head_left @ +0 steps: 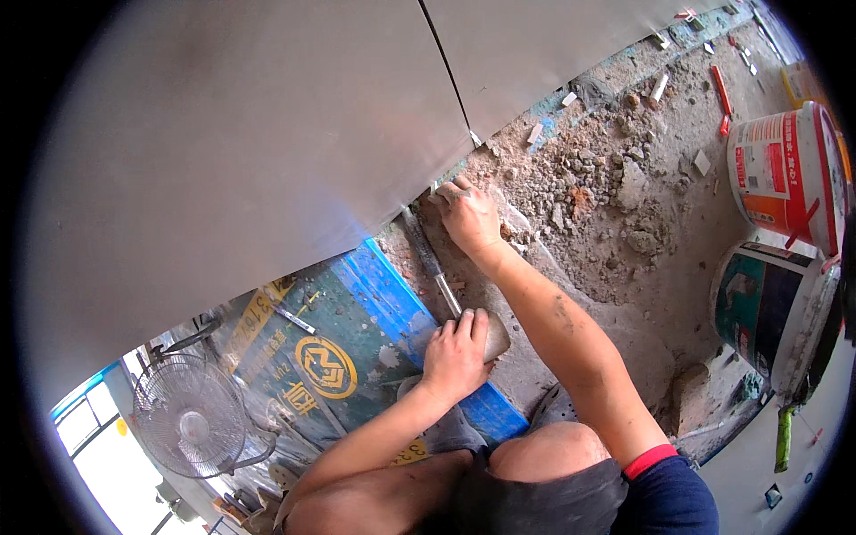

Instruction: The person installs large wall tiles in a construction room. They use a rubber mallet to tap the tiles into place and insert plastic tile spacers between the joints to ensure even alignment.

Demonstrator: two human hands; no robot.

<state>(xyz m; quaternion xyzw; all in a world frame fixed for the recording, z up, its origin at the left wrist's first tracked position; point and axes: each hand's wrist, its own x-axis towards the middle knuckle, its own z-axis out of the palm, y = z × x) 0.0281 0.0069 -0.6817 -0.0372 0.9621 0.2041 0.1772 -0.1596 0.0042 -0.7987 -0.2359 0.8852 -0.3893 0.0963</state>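
A large grey tile panel (223,134) stands upright before me, its lower edge close to the rubble-strewn ground. My left hand (456,355) is closed around the near end of a metal bar (432,259), whose far end reaches the panel's bottom edge. Beside those fingers is a beige block-like piece (497,337), partly covered by the hand. Farther off, my right hand (468,214) has its fingers curled at the panel's lower edge. A small pale bit shows by its fingertips, too hidden to name.
Broken mortar and gravel (615,178) lie right of my hands. Two buckets, a red-and-white one (774,174) and a teal-and-dark one (758,303), stand at the right. Green sheeting with a blue strip (392,299) covers the ground at left, near a fan (190,419).
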